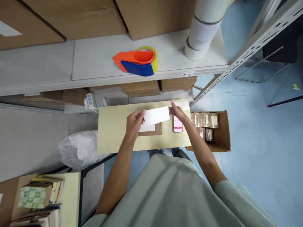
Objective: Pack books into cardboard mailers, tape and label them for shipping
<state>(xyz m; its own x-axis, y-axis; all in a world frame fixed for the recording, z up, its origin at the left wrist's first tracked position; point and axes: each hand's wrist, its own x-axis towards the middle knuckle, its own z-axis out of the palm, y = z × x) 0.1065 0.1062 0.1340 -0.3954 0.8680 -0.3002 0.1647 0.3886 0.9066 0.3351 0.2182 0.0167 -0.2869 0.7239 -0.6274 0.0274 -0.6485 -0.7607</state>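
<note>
My left hand [135, 125] pinches the left end of a white paper slip [157, 116] between thumb and fingers. At the slip's right end is my right hand [177, 111], thumb raised apart and fingers stretched toward the edge; whether they touch it I cannot tell. Under the slip, a flat brown cardboard box [151, 133] with a white sheet [146, 128] on top lies on the pale yellow table [113, 130], partly hidden by the slip and my left hand. Just below my right hand lies a phone [177, 124] with a lit pink screen.
An open carton [224, 132] of small taped boxes stands right of the table. Above, a grey shelf [94, 60] carries an orange and blue tape dispenser [137, 63], white rolls [201, 34] and large cartons. A plastic bag [75, 148] hangs at left. A shelf post [236, 60] rises at right.
</note>
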